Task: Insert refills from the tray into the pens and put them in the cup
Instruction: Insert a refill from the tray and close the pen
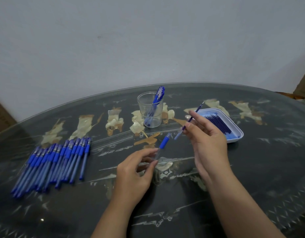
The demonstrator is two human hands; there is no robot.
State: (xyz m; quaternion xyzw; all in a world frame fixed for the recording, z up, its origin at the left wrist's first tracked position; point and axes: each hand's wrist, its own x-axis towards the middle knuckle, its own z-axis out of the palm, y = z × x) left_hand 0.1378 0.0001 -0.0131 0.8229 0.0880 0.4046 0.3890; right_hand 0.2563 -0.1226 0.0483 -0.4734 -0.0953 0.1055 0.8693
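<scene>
A pen is pinched at its clear barrel by the left hand, with the blue grip end raised toward the right hand. There a refill is held between thumb and fingertips, its lower end just apart from the pen's mouth. The refill is best lined up with the barrel's axis, guided into the opening and slid in gently, so that it is not bent. Two pens seem to stand in the cup. A pile of perhaps a dozen and a half lies on the surface. The refills in the tray overlap too much to be counted.
</scene>
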